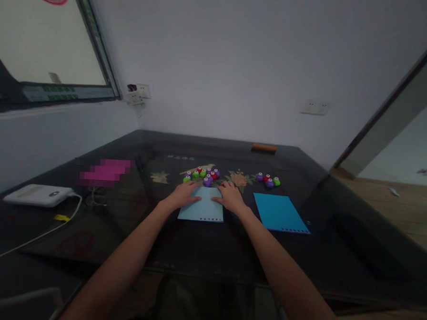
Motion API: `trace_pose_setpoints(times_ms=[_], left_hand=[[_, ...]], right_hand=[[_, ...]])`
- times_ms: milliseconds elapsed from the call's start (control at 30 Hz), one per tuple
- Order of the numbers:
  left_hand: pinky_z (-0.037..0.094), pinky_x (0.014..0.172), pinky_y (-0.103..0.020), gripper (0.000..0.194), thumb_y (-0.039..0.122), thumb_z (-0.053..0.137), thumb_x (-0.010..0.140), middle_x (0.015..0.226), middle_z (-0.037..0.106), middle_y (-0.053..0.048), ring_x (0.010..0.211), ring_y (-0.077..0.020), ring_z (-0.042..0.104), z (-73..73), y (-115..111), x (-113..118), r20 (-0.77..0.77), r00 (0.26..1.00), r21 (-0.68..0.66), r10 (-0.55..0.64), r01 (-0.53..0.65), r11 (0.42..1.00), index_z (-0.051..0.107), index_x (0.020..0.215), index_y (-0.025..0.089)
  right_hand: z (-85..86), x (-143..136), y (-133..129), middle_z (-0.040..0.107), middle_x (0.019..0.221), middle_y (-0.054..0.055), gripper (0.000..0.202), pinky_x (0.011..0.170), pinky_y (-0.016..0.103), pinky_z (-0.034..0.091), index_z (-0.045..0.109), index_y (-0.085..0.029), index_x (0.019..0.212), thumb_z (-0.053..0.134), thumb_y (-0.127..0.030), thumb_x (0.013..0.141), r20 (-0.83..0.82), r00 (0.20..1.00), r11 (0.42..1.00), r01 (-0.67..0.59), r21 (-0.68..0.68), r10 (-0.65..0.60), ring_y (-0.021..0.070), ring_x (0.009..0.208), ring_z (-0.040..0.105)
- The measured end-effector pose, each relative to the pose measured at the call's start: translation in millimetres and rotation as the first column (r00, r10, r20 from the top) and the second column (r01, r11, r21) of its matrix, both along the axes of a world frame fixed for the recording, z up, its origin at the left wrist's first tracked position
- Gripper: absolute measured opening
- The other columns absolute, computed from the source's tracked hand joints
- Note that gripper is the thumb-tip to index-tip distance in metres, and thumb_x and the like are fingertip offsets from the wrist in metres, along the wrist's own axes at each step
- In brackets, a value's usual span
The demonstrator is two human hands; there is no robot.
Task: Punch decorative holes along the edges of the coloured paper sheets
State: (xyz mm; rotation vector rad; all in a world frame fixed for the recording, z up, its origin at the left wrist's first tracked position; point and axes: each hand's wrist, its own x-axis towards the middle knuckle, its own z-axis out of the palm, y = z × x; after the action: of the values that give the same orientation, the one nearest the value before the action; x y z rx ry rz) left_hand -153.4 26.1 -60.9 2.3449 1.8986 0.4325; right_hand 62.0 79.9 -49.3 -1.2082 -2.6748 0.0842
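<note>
A pale blue sheet [204, 211] with a row of small dark marks along its near edge lies on the dark table in front of me. My left hand [183, 195] rests at its left edge, thumb stretched inward over the paper. Across from it, my right hand [232, 198] lies at the right edge with its fingers spread and its thumb also on the sheet. Both hands are open. Just beyond the fingertips sits a cluster of several small purple, red and green balls with eye-like spots [207, 180].
A brighter blue sheet [280, 212] lies to the right, with a smaller group of similar balls [269, 183] behind it. At the back is a brown cylinder [264, 148]. A white device [40, 195] with a cable stands left; a dark flat object [368, 244] lies right.
</note>
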Motion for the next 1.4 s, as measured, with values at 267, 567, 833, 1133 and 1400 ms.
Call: trace_pose_setpoints(times_ms=[267, 567, 833, 1133, 1400], left_hand=[[0.039, 0.091, -0.042, 0.054, 0.046, 0.059, 0.074, 0.121, 0.053, -0.012, 0.111, -0.0283, 0.049, 0.5, 0.4, 0.1, -0.018, 0.998, 0.014, 0.055, -0.054, 0.998, 0.051, 0.122, 0.023], [0.036, 0.094, -0.039, 0.059, 0.046, 0.065, 0.068, 0.113, 0.052, -0.011, 0.109, -0.0274, 0.046, 1.2, 1.8, -0.7, 0.034, 0.998, 0.044, 0.049, -0.051, 0.998, 0.054, 0.120, 0.022], [0.035, 0.097, -0.038, 0.052, 0.043, 0.064, 0.070, 0.117, 0.050, -0.011, 0.111, -0.0263, 0.047, 0.8, 1.7, -1.5, 0.061, 0.998, 0.039, 0.013, -0.015, 0.999, 0.056, 0.115, 0.019], [0.036, 0.096, -0.037, 0.057, 0.042, 0.061, 0.072, 0.122, 0.053, -0.012, 0.114, -0.0258, 0.047, 7.3, 0.3, 0.1, 0.044, 0.999, -0.007, -0.013, 0.013, 1.000, 0.050, 0.123, 0.018], [0.036, 0.096, -0.038, 0.056, 0.039, 0.065, 0.070, 0.118, 0.052, -0.012, 0.110, -0.0260, 0.049, 4.8, 1.8, -3.1, 0.078, 0.997, 0.047, -0.028, 0.024, 0.999, 0.052, 0.120, 0.017]], right_hand=[[-4.5, -1.4, 0.9, 0.056, 0.111, 0.010, 0.051, 0.085, 0.038, 0.038, 0.050, -0.018, 0.113, 0.066, -0.042, 0.072, -0.146, 0.989, 1.000, 0.017, -0.017, -0.019, 0.0263, 0.106, 0.048], [0.1, -5.9, -6.8, 0.060, 0.107, 0.006, 0.038, 0.085, 0.032, 0.039, 0.050, -0.022, 0.110, 0.061, -0.019, 0.075, -0.253, 0.967, 0.999, 0.006, -0.051, -0.018, 0.0208, 0.102, 0.054], [4.3, -4.2, -5.9, 0.066, 0.095, 0.002, 0.034, 0.078, 0.029, 0.041, 0.057, -0.026, 0.111, 0.051, -0.016, 0.080, -0.283, 0.953, 0.993, 0.088, -0.075, -0.106, 0.0197, 0.089, 0.060], [-2.0, -3.2, 1.4, 0.068, 0.088, 0.004, 0.024, 0.074, 0.027, 0.044, 0.065, -0.022, 0.098, 0.056, -0.017, 0.076, -0.398, 0.903, 0.979, 0.098, -0.178, -0.162, 0.0177, 0.082, 0.061], [-15.8, -6.6, 13.4, 0.067, 0.078, 0.003, 0.021, 0.071, 0.027, 0.046, 0.065, -0.017, 0.089, 0.056, -0.011, 0.071, -0.609, 0.773, 0.954, -0.018, -0.300, -0.177, 0.0154, 0.073, 0.061]])
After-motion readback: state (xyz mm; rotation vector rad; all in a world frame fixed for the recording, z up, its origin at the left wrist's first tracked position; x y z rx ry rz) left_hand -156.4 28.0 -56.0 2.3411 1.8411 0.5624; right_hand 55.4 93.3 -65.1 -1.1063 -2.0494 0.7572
